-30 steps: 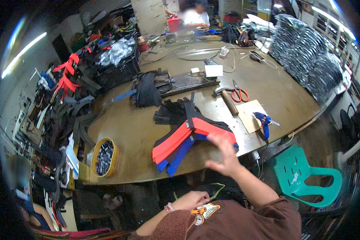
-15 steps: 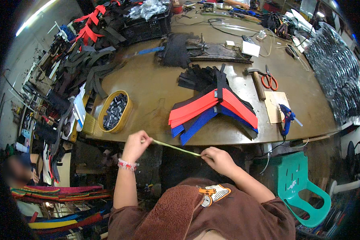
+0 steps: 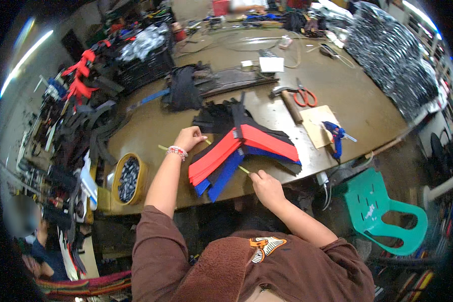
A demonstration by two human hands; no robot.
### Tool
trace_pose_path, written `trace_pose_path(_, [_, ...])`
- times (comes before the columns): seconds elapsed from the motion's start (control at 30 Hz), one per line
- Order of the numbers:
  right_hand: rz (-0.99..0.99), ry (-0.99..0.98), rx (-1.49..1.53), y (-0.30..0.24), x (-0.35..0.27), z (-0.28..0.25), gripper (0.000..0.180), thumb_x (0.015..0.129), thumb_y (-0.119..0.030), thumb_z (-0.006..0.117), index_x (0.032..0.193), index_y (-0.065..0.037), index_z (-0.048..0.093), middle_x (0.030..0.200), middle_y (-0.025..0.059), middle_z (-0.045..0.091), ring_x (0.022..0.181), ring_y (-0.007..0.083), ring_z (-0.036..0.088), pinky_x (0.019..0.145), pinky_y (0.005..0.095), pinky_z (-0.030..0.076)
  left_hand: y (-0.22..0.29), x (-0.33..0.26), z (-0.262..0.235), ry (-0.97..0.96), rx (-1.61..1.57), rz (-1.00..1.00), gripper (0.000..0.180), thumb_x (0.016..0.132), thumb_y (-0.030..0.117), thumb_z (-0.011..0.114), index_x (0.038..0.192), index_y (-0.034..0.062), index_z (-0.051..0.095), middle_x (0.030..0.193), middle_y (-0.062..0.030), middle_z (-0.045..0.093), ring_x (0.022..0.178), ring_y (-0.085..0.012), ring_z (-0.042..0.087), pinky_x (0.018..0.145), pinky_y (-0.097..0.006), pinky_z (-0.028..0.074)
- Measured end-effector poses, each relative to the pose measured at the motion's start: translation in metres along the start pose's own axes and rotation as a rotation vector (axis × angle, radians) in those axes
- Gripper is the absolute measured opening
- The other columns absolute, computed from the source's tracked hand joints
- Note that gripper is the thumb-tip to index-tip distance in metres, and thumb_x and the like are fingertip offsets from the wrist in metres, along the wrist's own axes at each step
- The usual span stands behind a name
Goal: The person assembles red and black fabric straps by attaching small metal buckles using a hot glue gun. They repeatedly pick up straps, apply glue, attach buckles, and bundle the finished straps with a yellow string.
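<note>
A fanned stack of fabric straps lies on the table, with red straps (image 3: 221, 154) above blue straps (image 3: 227, 176) and black ones around them. My left hand (image 3: 190, 138), a beaded bracelet at its wrist, pinches a thin yellow-green cord (image 3: 243, 169) at the stack's left side. One loose cord end sticks out past that wrist. By the stack's front edge, my right hand (image 3: 268, 189) grips the cord's other part between thumb and fingers. The straps hide the cord's middle stretch.
A yellow tub (image 3: 117, 186) of small black pieces stands at the left. Right of the stack lie a hammer (image 3: 291, 106), orange-handled scissors (image 3: 305, 95) and a blue glue gun (image 3: 334, 138) by a board. A green plastic chair (image 3: 370, 206) is at the right. Another person sits far left.
Both hands have moved forward from the table's front edge to the strap stack. The cord, earlier stretched in the air between them, now runs beneath the straps. The view has shifted.
</note>
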State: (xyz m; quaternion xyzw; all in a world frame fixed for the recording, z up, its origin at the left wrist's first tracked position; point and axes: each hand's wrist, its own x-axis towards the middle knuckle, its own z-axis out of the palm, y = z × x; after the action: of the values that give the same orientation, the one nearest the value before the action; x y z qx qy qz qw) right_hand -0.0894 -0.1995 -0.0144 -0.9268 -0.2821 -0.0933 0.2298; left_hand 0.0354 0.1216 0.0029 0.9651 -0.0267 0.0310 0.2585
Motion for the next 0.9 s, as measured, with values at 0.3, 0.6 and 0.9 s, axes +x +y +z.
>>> trace_pose_path(0.3, [0.222,0.15,-0.055,0.026,-0.003,-0.048,0.009,0.082,-0.011,0.058,0.083,-0.003,0.056,0.079,0.0155,0.054,0.076,0.0334,0.06,0.065,0.0433,0.05,0.03,0.044,-0.005,-0.344,0.114,0.099,0.041,0.083,0.039,0.065,0.072,-0.0001,0.061,0.064,-0.0136,0.057,0.06,-0.0206,0.052,0.059,-0.037,0.044])
trace_pose_path(0.6, [-0.274,-0.015,-0.107,0.053,0.094,-0.135,0.015,0.079,-0.018,0.065,0.083,-0.004,0.063,0.081,0.0136,0.059,0.08,0.0335,0.061,0.071,0.0428,0.049,0.05,-0.029,-0.078,-0.518,-1.011,-0.297,0.029,0.096,0.034,0.051,0.086,0.0081,0.058,0.056,0.0072,0.038,0.047,-0.0039,0.03,0.041,-0.021,0.025])
trace_pose_path(0.9, [-0.089,-0.195,0.5,0.137,0.184,-0.021,0.016,0.087,-0.018,0.065,0.083,-0.002,0.065,0.074,0.005,0.065,0.071,0.0135,0.056,0.068,0.0322,0.047,0.14,-0.102,0.072,-0.094,-0.566,0.038,0.026,0.095,0.012,0.042,0.108,0.003,0.063,0.063,-0.0029,0.055,0.051,-0.0146,0.052,0.051,-0.029,0.044])
